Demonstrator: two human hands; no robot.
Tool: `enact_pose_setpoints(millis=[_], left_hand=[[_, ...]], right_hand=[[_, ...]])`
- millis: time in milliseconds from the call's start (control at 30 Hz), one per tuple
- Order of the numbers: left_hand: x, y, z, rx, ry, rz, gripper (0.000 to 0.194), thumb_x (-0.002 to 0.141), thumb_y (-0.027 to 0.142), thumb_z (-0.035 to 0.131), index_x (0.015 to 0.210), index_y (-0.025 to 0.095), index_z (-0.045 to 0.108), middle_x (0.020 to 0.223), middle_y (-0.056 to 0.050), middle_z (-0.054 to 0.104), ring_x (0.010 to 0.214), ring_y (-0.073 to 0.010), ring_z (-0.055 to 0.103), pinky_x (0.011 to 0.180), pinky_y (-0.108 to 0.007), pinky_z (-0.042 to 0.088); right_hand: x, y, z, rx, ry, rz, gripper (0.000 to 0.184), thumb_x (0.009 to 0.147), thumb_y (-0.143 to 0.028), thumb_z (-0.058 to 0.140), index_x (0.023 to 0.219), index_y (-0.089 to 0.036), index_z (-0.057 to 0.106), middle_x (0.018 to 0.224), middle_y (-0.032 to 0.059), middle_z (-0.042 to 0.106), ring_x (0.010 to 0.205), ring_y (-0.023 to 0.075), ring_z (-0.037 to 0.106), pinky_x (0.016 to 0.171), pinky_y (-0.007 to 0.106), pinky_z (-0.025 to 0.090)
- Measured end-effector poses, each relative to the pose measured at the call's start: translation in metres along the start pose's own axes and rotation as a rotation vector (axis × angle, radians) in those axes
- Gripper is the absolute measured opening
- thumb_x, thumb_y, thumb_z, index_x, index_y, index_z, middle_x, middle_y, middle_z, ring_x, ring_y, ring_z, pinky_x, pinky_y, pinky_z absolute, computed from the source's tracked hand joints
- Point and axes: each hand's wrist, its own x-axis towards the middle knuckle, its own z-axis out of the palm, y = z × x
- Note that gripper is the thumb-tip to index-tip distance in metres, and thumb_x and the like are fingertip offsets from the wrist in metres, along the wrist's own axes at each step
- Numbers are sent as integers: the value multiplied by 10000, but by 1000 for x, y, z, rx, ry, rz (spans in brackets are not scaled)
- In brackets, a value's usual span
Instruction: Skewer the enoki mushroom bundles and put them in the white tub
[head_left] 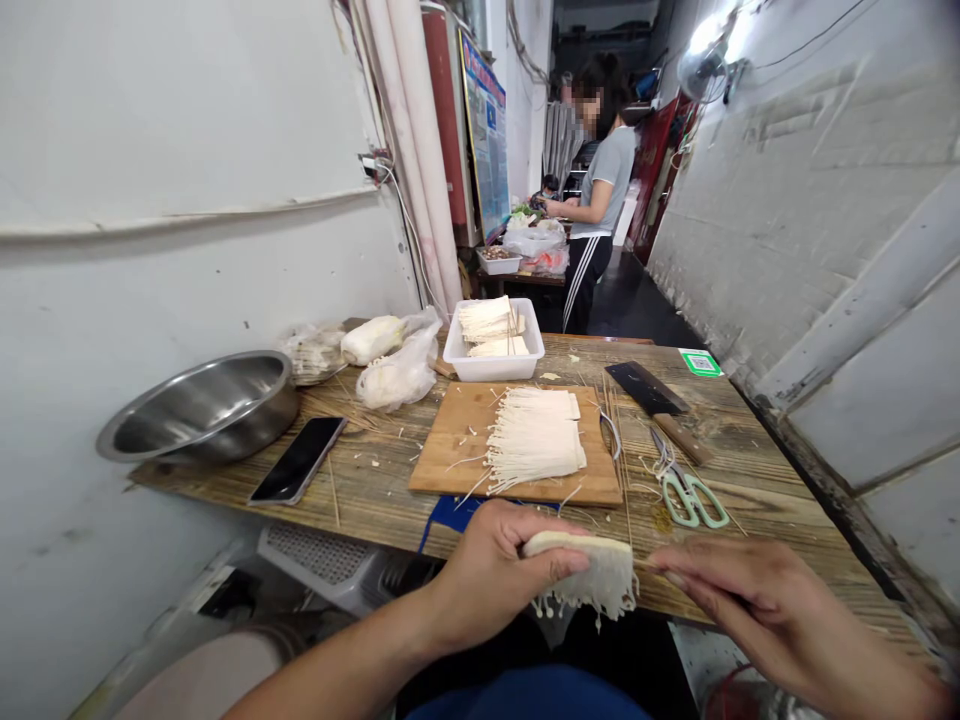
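My left hand (495, 570) is closed around a small bundle of enoki mushrooms (589, 580), held over the near edge of the wooden table (375, 480). My right hand (742, 590) is at the bundle's right end, fingers pinched on a thin wooden skewer (651, 564) that meets the bundle. Just beyond, a wooden cutting board (450, 450) carries a spread of trimmed enoki (536, 440). A white tray (457, 350) behind it holds more stacked enoki.
A cleaver (652, 395) and green-handled scissors (686, 490) lie right of the board. A steel bowl (202, 405), a phone (298, 458) and plastic bags of enoki (390, 365) sit at left. Another person (600, 200) works at a far table.
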Motion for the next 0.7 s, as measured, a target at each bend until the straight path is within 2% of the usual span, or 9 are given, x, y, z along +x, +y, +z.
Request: enact_pose_setpoints(millis=[100, 333, 567, 700], left_hand=[[-1, -2, 0, -11, 7, -6, 263, 742, 347, 665, 882, 146, 760, 787, -75, 730, 637, -124, 571, 599, -214, 438], [-1, -4, -2, -41, 10, -48, 265, 731, 362, 678, 870, 151, 758, 730, -53, 713, 590, -106, 542, 565, -206, 426], [-1, -7, 0, -39, -11, -15, 258, 732, 363, 682, 858, 152, 760, 702, -42, 696, 575, -95, 525, 544, -196, 405], [1, -3, 1, -110, -21, -62, 286, 722, 370, 690, 892, 150, 756, 706, -46, 713, 566, -102, 562, 534, -195, 415]], right_hand=[[2, -3, 1, 6, -6, 10, 286, 905, -161, 436, 1117, -254, 604, 904, 21, 707, 806, 146, 671, 634, 223, 525], [11, -6, 2, 43, -3, 48, 217, 907, -212, 459, 932, -255, 671, 711, 0, 677, 728, 145, 660, 608, 224, 517], [13, -9, 6, 51, 38, 16, 230, 908, -216, 471, 1002, -264, 676, 741, 0, 696, 640, 121, 642, 551, 200, 491], [17, -9, 7, 73, 46, 8, 232, 915, -219, 465, 1006, -253, 675, 723, 8, 691, 644, 126, 641, 564, 206, 494]])
